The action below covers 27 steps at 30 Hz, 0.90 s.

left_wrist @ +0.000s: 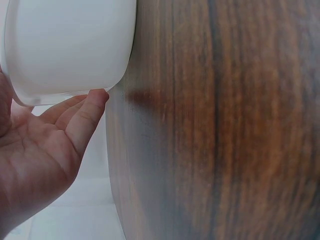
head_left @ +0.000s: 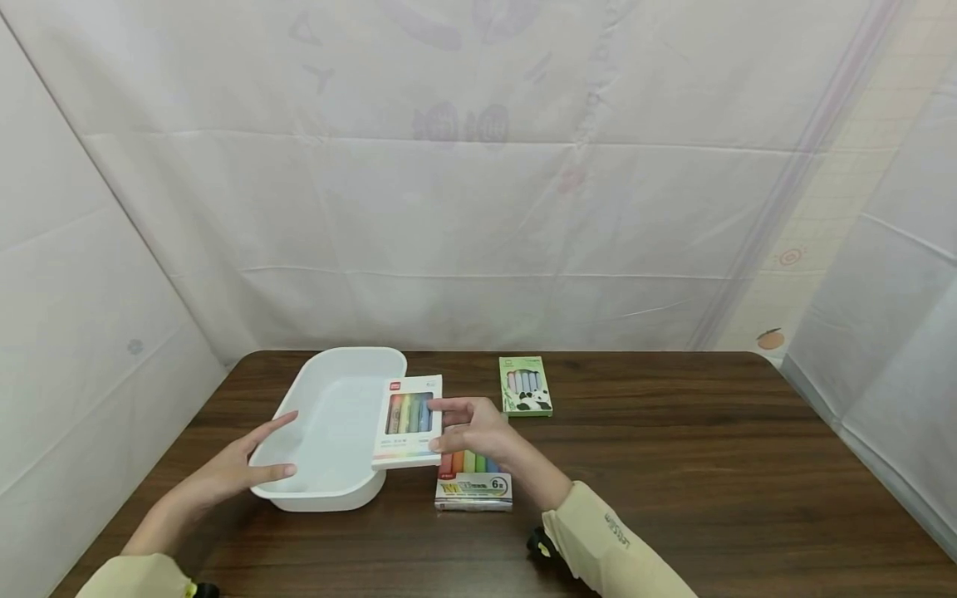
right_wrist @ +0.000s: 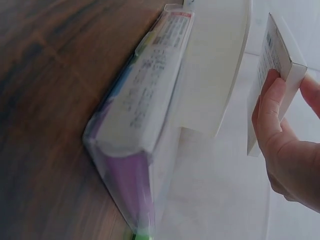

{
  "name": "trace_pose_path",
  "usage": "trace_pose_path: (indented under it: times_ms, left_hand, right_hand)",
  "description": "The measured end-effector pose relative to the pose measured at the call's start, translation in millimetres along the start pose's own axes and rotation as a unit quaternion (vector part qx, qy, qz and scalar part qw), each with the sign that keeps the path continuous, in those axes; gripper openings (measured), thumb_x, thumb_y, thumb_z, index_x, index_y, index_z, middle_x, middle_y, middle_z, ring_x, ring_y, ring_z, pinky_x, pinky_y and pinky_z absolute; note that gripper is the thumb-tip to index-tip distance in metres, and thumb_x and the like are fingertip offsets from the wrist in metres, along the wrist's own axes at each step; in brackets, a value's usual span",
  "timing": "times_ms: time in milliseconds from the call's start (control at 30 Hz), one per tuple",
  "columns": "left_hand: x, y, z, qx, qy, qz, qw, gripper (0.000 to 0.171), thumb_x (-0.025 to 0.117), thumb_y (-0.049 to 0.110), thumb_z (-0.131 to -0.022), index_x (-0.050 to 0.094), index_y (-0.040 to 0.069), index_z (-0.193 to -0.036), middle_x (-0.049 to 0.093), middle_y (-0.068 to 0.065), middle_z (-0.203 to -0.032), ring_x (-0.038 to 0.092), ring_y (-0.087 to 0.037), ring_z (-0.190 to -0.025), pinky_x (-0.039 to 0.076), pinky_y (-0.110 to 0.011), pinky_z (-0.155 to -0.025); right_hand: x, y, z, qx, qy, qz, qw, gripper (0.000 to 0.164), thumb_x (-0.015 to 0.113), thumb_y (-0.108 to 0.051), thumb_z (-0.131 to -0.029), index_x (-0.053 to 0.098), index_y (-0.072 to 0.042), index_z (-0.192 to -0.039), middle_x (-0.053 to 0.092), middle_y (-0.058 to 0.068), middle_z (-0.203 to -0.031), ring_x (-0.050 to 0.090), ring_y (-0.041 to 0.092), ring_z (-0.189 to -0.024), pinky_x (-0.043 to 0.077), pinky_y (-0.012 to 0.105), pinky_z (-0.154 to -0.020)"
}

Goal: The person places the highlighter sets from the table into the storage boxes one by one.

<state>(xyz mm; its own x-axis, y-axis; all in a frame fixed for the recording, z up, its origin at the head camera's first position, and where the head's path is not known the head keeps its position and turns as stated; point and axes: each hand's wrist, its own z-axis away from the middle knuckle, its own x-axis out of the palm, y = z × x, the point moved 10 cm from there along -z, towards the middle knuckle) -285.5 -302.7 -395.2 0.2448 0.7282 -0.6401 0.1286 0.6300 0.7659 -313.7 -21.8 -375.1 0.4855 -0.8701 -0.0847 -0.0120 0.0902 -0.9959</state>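
My left hand [head_left: 217, 477] grips the near left side of a white plastic basin [head_left: 351, 407], thumb over the rim. In the left wrist view, the fingers [left_wrist: 87, 117] of that hand reach beneath the basin's outer wall. With fingers and thumb, my right hand [head_left: 482, 432] holds a white box of crayon-like sticks [head_left: 407, 448], its window facing up. That box is tilted over the basin's right rim. Below the right hand lies a clear-wrapped pack of colored sticks [head_left: 473, 490], partly hidden by the hand and the white box.
A green panda box [head_left: 526, 386] lies farther back on the dark wooden table [head_left: 688, 465], right of the basin. Pale cloth [head_left: 478, 224] hangs behind the table and along both sides. In the right wrist view the wrapped pack [right_wrist: 145, 100] stands close to the camera.
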Motion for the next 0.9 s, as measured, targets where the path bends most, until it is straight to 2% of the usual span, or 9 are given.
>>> trace_pose_path:
  times_ms: [233, 633, 900]
  left_hand:
    - [1.0, -0.2, 0.2, -0.007, -0.005, 0.002, 1.0, 0.077, 0.064, 0.021, -0.084, 0.018, 0.007, -0.145, 0.011, -0.035, -0.143, 0.013, -0.055, -0.126, 0.024, -0.069, -0.088]
    - [-0.2, -1.4, 0.0, -0.003, -0.001, 0.005, 1.0, 0.077, 0.065, 0.02, -0.084, 0.019, 0.007, -0.145, 0.012, -0.035, -0.143, 0.014, -0.055, -0.127, 0.024, -0.068, -0.089]
    - [0.3, -2.3, 0.7, -0.014, -0.003, 0.003, 0.9999, 0.078, 0.065, 0.024, -0.084, 0.019, 0.008, -0.145, 0.011, -0.035, -0.144, 0.012, -0.055, -0.127, 0.023, -0.069, -0.089]
  right_hand:
    - [4, 4, -3, 0.013, 0.005, -0.008, 1.0, 0.05, 0.072, 0.0, -0.071, 0.059, -0.003, -0.12, 0.063, 0.012, -0.096, 0.06, 0.015, -0.077, 0.052, 0.028, -0.068]
    - [12, 2, -6, 0.021, 0.019, -0.013, 1.0, 0.049, 0.072, 0.003, -0.071, 0.06, -0.004, -0.119, 0.061, 0.011, -0.097, 0.06, 0.016, -0.076, 0.053, 0.031, -0.068]
    - [17, 0, -8, 0.023, 0.019, -0.021, 0.999, 0.05, 0.072, 0.004, -0.071, 0.06, -0.004, -0.119, 0.06, 0.013, -0.098, 0.061, 0.018, -0.077, 0.053, 0.033, -0.069]
